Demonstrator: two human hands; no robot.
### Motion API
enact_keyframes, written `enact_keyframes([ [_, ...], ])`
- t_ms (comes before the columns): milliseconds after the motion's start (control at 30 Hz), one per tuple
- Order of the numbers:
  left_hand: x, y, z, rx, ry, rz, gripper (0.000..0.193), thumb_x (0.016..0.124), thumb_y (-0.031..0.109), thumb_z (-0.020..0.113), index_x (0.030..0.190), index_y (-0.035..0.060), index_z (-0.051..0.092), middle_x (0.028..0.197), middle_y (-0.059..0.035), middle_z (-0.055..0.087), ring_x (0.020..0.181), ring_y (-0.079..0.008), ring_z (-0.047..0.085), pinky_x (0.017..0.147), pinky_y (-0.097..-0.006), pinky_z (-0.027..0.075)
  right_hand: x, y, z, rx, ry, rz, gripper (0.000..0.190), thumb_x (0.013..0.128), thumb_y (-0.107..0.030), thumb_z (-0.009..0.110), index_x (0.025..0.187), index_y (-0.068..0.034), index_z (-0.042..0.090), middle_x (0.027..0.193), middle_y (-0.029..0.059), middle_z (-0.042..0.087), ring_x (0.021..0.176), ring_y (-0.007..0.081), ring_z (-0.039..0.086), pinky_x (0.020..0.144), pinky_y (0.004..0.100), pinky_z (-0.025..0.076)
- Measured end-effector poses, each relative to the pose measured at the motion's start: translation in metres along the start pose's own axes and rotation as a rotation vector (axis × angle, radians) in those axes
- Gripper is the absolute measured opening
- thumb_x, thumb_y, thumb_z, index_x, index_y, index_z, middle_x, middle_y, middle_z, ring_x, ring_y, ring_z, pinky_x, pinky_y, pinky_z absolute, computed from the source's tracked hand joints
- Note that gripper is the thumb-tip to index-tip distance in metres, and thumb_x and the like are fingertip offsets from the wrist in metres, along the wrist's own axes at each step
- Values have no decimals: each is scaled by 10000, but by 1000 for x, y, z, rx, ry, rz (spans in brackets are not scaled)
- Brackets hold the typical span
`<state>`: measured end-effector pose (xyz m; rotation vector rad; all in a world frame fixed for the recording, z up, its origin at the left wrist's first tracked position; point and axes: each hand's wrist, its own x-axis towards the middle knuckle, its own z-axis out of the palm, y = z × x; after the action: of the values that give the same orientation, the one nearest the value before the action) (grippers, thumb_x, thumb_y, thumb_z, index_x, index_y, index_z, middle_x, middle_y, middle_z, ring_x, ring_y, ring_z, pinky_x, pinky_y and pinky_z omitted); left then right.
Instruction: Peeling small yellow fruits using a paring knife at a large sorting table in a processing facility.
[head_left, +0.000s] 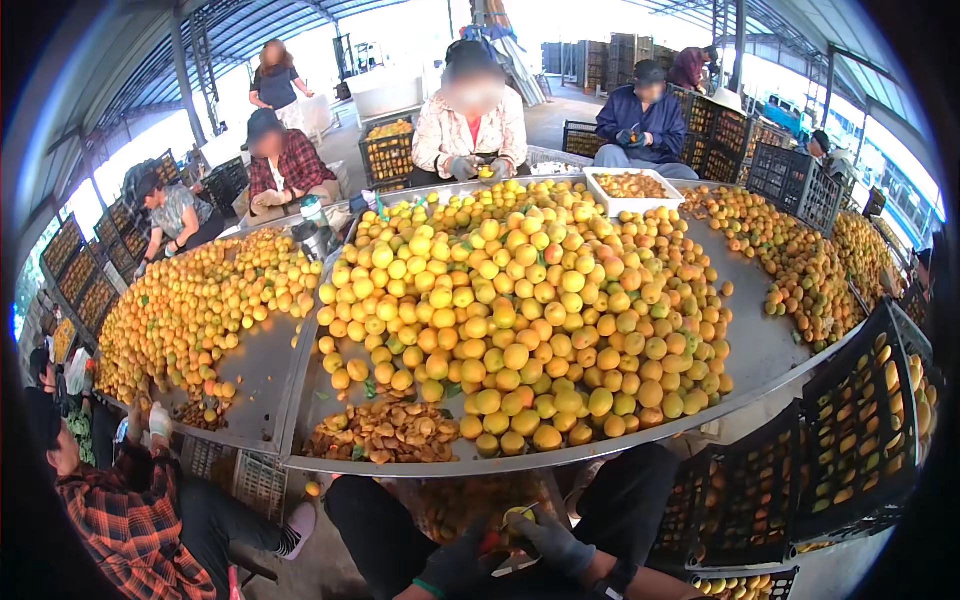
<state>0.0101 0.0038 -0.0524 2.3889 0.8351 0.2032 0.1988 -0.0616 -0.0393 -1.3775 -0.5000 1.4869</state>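
My left hand (457, 559), in a dark glove with a green cuff, is low in the middle between my knees, its fingers closed around a small red thing (490, 541) that looks like a tool's handle. A thin, blade-like piece (531, 507) shows past a yellow-green fruit (517, 516). My right hand (556, 541), in a grey glove, grips this fruit, and the two hands nearly touch. Before me a metal sorting table (405, 470) bears a large heap of apricot-like fruit (517, 356) and a pile of flattened brown-orange fruit pieces (386, 431). Below my hands, a container's contents are blurred.
Black crates of fruit (855, 435) stand at my right. A person in a plaid shirt (135, 517) sits at left; several others work around the table. A white tray of fruit pieces (596, 201) and a dark tumbler (309, 241) rest on the table.
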Motion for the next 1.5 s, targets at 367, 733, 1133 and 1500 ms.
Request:
enact_keyframes([
  [367,19,5,-9,-187,-334,-82,769,890,245,602,1481,81,138,1431,-226,372,1238,-390,462,943,-407,424,4,10,-6,-124,4,-384,256,954,-275,534,1049,-43,583,880,23,608,738,88,553,655,237,463],
  [733,36,28,-26,-577,-85,-217,549,923,231,522,1423,113,328,1129,-211,609,910,-406,621,712,-477,509,5,-24,-3,-27,-86,-336,256,913,-270,625,1058,-62,589,868,27,613,844,127,599,775,287,491],
  [1133,4,6,-6,-7,-54,180,476,791,436,652,1097,77,583,956,-207,609,870,-379,600,726,-452,491,-7,25,16,156,-44,-261,213,963,-127,497,1152,-58,564,1114,87,574,1071,253,516,952,405,410],
  [1500,13,53,-48,-368,-188,218,952,777,298,755,1445,18,139,1175,-159,584,1077,-273,579,950,-372,441,-47,-28,17,198,-220,1,274,907,-150,601,1158,-71,522,984,41,575,862,164,572,769,286,495],
])
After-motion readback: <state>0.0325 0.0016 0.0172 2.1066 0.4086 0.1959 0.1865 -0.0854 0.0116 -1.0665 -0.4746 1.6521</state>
